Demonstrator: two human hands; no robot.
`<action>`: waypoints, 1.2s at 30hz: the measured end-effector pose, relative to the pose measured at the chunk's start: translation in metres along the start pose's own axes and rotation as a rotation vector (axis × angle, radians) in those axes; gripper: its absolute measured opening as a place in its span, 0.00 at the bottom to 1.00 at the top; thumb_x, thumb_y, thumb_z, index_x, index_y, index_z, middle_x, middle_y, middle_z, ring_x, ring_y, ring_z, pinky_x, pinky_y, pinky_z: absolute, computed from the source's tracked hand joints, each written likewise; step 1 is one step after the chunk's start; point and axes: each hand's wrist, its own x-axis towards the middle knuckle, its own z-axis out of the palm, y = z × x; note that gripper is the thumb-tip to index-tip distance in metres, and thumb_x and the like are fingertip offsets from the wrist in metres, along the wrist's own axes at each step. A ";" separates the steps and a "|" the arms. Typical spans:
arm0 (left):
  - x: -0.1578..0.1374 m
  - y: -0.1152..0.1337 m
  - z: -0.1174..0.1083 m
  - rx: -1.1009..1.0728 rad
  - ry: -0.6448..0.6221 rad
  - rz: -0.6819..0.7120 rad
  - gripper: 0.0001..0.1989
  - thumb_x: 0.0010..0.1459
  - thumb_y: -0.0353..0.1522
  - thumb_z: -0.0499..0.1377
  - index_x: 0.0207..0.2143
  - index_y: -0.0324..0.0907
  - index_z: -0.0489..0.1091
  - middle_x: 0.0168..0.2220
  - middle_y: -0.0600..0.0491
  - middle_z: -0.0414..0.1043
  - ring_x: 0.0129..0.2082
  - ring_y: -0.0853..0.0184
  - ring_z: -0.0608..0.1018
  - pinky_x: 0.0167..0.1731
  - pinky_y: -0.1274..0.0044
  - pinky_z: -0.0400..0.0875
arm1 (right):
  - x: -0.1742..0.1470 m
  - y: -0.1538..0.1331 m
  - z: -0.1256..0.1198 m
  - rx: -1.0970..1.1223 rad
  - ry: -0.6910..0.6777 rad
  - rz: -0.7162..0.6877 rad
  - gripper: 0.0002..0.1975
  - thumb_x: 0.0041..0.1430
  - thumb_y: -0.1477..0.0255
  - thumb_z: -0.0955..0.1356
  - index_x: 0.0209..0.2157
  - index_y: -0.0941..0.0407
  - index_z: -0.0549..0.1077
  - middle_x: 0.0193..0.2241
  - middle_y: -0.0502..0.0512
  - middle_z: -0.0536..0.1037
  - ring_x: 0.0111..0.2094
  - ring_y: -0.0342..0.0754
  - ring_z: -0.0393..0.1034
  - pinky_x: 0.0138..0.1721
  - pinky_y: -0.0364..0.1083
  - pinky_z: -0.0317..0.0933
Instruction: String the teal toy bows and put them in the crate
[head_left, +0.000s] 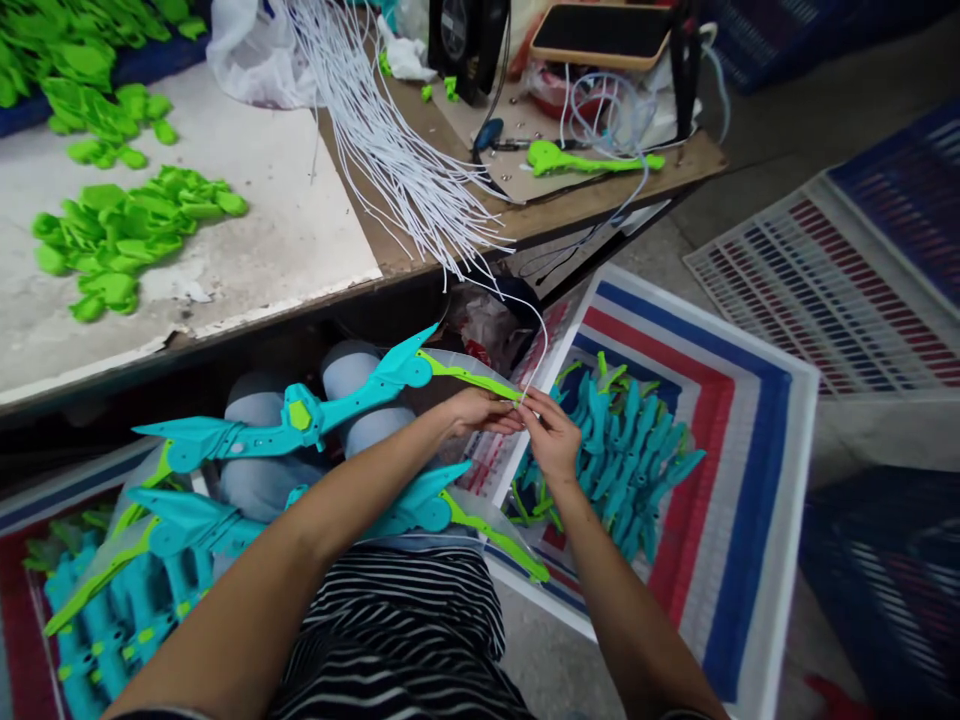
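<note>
A teal toy bow [358, 402] with lime-green limbs lies across my lap. Its right green limb tip is pinched by my left hand [480, 410], whose fingers are closed. Close beside it, my right hand [553, 438] is closed on the end of a white cord [543, 330] at the same limb tip; the fingers partly cover where cord and limb meet. The cord arches up toward a bundle of white cords [397, 150] hanging over the table edge. A second teal toy bow [427, 505] rests nearer my body, partly beneath my left forearm.
A striped crate [712, 560] on the right holds several teal bows, and another crate [19, 630] at left holds more. Green plastic parts [127, 230] are piled on the table [300, 220]. A phone [600, 35] and a small fan [465, 40] stand at the back.
</note>
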 end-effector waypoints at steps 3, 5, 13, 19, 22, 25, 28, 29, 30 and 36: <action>0.001 -0.003 -0.003 -0.007 -0.046 0.009 0.02 0.54 0.23 0.62 0.29 0.32 0.72 0.24 0.49 0.75 0.24 0.72 0.77 0.30 0.81 0.73 | -0.001 0.000 -0.002 -0.043 -0.004 -0.074 0.06 0.57 0.69 0.68 0.34 0.52 0.79 0.40 0.56 0.81 0.45 0.51 0.74 0.50 0.56 0.67; -0.002 -0.001 -0.005 0.017 -0.057 0.006 0.03 0.52 0.22 0.63 0.28 0.33 0.72 0.24 0.50 0.74 0.24 0.72 0.78 0.30 0.81 0.73 | -0.001 -0.001 -0.003 -0.066 -0.028 -0.080 0.07 0.58 0.69 0.68 0.35 0.53 0.79 0.41 0.57 0.80 0.45 0.51 0.74 0.50 0.56 0.67; -0.037 -0.001 -0.010 0.396 0.128 0.036 0.11 0.52 0.25 0.59 0.18 0.36 0.65 0.15 0.55 0.67 0.14 0.74 0.69 0.18 0.81 0.66 | -0.007 -0.018 0.000 -0.200 -0.166 -0.128 0.10 0.59 0.68 0.67 0.41 0.54 0.76 0.42 0.58 0.79 0.45 0.51 0.74 0.49 0.54 0.68; -0.179 0.009 -0.058 0.313 0.198 0.431 0.09 0.44 0.35 0.64 0.20 0.40 0.69 0.36 0.47 0.77 0.35 0.62 0.77 0.32 0.72 0.73 | -0.005 -0.014 0.005 -0.281 -0.096 -0.139 0.24 0.59 0.66 0.67 0.56 0.57 0.66 0.43 0.59 0.79 0.38 0.49 0.76 0.45 0.51 0.70; -0.275 0.004 -0.090 0.006 0.539 0.670 0.16 0.44 0.39 0.63 0.15 0.41 0.60 0.32 0.50 0.76 0.38 0.58 0.76 0.38 0.65 0.72 | 0.000 -0.007 0.007 -0.312 -0.092 -0.147 0.29 0.58 0.65 0.67 0.60 0.58 0.61 0.42 0.59 0.79 0.37 0.48 0.76 0.45 0.51 0.70; -0.354 -0.015 -0.108 -0.098 0.909 0.942 0.20 0.52 0.41 0.55 0.14 0.42 0.57 0.15 0.56 0.61 0.37 0.64 0.72 0.45 0.63 0.68 | 0.004 -0.001 0.007 -0.342 -0.112 -0.146 0.32 0.58 0.64 0.66 0.62 0.58 0.58 0.41 0.58 0.79 0.35 0.48 0.76 0.43 0.50 0.70; -0.384 -0.040 -0.103 -0.135 1.054 1.018 0.19 0.50 0.41 0.59 0.13 0.42 0.59 0.13 0.58 0.55 0.31 0.67 0.71 0.45 0.64 0.68 | 0.012 -0.002 0.005 -0.396 -0.132 -0.165 0.29 0.58 0.63 0.65 0.60 0.59 0.61 0.40 0.60 0.79 0.35 0.51 0.75 0.42 0.53 0.70; -0.382 -0.048 -0.097 -0.142 1.045 1.009 0.19 0.47 0.42 0.62 0.14 0.42 0.61 0.14 0.58 0.58 0.30 0.66 0.71 0.44 0.63 0.69 | 0.016 -0.007 0.006 -0.430 -0.127 -0.199 0.27 0.58 0.63 0.65 0.58 0.58 0.64 0.40 0.61 0.79 0.36 0.53 0.75 0.43 0.55 0.69; -0.375 -0.054 -0.091 -0.147 1.011 0.991 0.17 0.43 0.42 0.65 0.14 0.42 0.64 0.16 0.57 0.63 0.29 0.65 0.72 0.43 0.63 0.70 | 0.021 -0.014 0.008 -0.464 -0.110 -0.248 0.24 0.58 0.64 0.65 0.55 0.58 0.68 0.40 0.62 0.79 0.39 0.55 0.74 0.44 0.56 0.68; -0.303 -0.071 -0.059 -0.112 0.755 0.805 0.16 0.43 0.43 0.68 0.26 0.39 0.75 0.29 0.47 0.78 0.34 0.59 0.79 0.40 0.66 0.73 | 0.032 -0.117 0.106 -0.311 -0.334 -0.663 0.14 0.62 0.70 0.63 0.49 0.52 0.71 0.41 0.59 0.77 0.44 0.55 0.70 0.50 0.57 0.62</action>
